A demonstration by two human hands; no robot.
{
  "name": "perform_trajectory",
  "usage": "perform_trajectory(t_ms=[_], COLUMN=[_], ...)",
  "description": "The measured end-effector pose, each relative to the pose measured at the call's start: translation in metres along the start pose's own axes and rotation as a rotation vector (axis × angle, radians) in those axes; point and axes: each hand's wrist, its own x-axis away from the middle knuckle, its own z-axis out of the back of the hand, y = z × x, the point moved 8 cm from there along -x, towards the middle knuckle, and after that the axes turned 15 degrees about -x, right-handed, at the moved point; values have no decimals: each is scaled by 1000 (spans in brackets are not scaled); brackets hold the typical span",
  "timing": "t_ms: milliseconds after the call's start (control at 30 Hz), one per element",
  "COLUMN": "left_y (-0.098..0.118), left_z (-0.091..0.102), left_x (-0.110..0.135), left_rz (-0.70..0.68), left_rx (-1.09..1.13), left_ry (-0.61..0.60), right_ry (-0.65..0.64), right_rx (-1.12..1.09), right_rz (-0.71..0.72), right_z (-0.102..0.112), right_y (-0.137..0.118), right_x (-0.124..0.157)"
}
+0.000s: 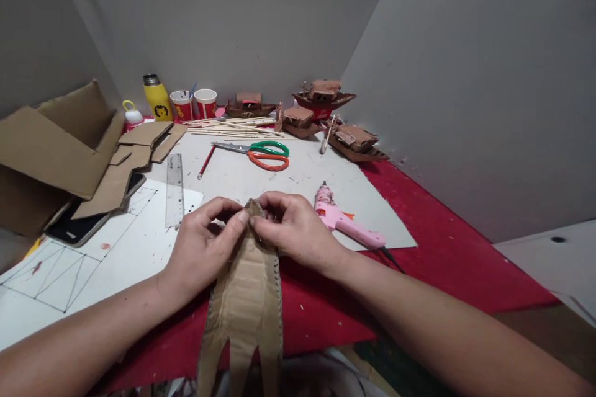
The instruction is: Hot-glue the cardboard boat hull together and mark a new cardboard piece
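A long piece of corrugated cardboard (246, 298), split into strips at its near end, runs from the bottom edge up to my hands. My left hand (205, 248) pinches its pointed far tip from the left, fingers closed on it. From the right, my right hand (293, 229) pinches the same tip. Both thumbs meet at the tip. The piece lies over the red table cover (442, 248).
A pink glue gun (347, 223) lies just right of my hands. Scissors (261, 154), a clear ruler (174, 189), a red pencil (205, 162), wooden sticks (233, 126), brown model boats (326, 118), cups (193, 103), a yellow bottle (157, 98) and a cardboard box (51, 149) lie beyond.
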Motion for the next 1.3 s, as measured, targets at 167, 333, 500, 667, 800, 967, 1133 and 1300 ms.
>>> perform_trajectory(t_ms=[167,333,500,667,800,967,1133,1300], left_y=[-25,-24,-1,0,-4,-13,-33,-56], left_z=[-4,-44,-60,-63,-61,-47,-27,-15], left_x=[-6,11,26,35,36,22,7,-4], left_rz=[286,565,632,725,776,724,593,455], left_rx=[374,905,1159,1196,1144,1010,850,849], left_ry=[-75,-437,-639,-683,-669,-493,-233,-178], right_ry=[2,16,48,32,-7,20,99,316], right_rx=[-76,-201,-259,-273,-185,-34,0,-63], right_rz=[-91,-100,-81,-72,8,180,176,221], right_z=[3,5,8,7,6,12,21,44], right_y=[5,3,-1,2,-3,-15,-10,-10], right_x=[-3,-4,-4,-4,-6,-5,-8,-12])
